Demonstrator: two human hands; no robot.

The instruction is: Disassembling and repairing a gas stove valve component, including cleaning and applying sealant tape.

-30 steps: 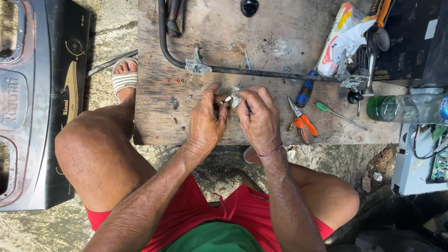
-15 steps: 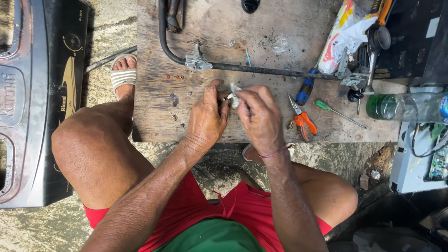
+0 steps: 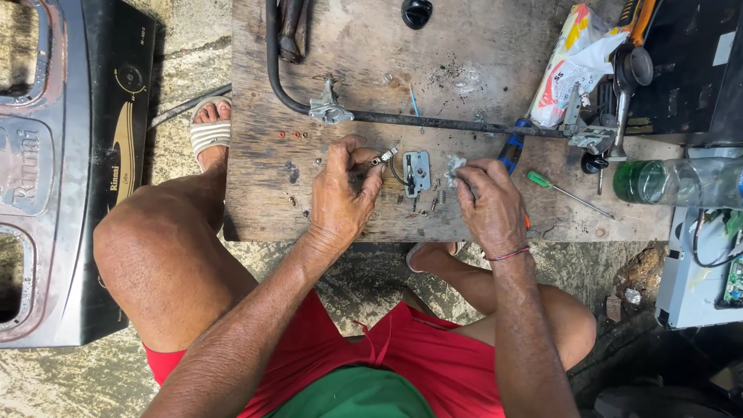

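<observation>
**Small parts apart on the board**

The left hand (image 3: 344,197) pinches a small metal fitting (image 3: 385,157), just left of the grey metal plate (image 3: 418,172). The right hand (image 3: 487,205) pinches a pale crumpled scrap (image 3: 454,164), just right of the plate. The work looks like dismantling or cleaning. Further handling calls for fine fingertip grips. Beyond the plate runs a black pipe (image 3: 433,121).

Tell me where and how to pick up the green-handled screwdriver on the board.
Grip the green-handled screwdriver by its green handle, coming straight down from above. It lies flat on the wooden board, handle toward the right hand, thin shaft pointing away right. The handle is the thicker part, and nothing covers it.
</observation>
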